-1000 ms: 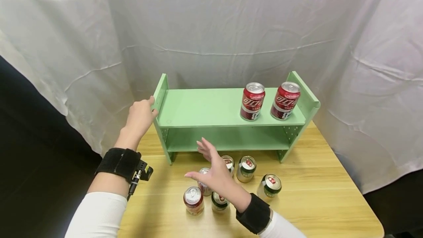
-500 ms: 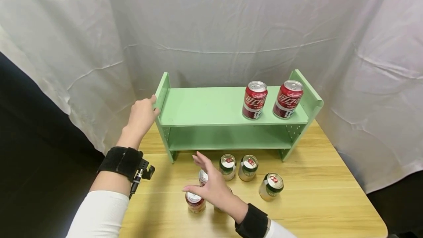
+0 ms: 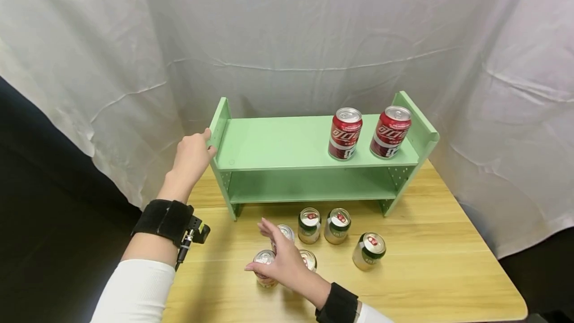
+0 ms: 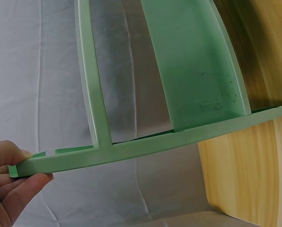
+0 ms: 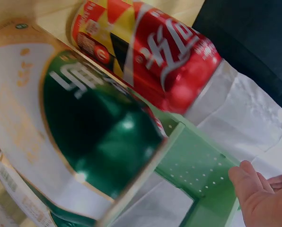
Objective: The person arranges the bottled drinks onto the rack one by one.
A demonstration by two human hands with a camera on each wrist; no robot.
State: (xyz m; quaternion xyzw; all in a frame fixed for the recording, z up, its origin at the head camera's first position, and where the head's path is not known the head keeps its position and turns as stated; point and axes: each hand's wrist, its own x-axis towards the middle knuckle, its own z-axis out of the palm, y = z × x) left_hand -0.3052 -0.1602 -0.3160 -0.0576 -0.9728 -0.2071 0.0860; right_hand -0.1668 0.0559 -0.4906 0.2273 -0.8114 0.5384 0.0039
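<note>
A shelf unit [image 3: 309,156] stands at the back of the table [image 3: 448,273], against a draped cloth [image 3: 314,29]. Two cans [image 3: 344,133] stand side by side on its top board, toward the right end — the right can [image 3: 390,132] just beside the end panel. The left hand [image 3: 192,156] rests on the left end panel. In front of the shelf, five cans stand on the table — two [image 3: 309,225] side by side nearest the shelf, one [image 3: 369,251] apart to their right, and a nearer pair to their left. The right hand [image 3: 280,262] lies over that pair, touching the front left can [image 3: 263,268].

Three red cans [image 3: 344,133], five green cans [image 3: 368,251], one shelf [image 3: 287,151].
</note>
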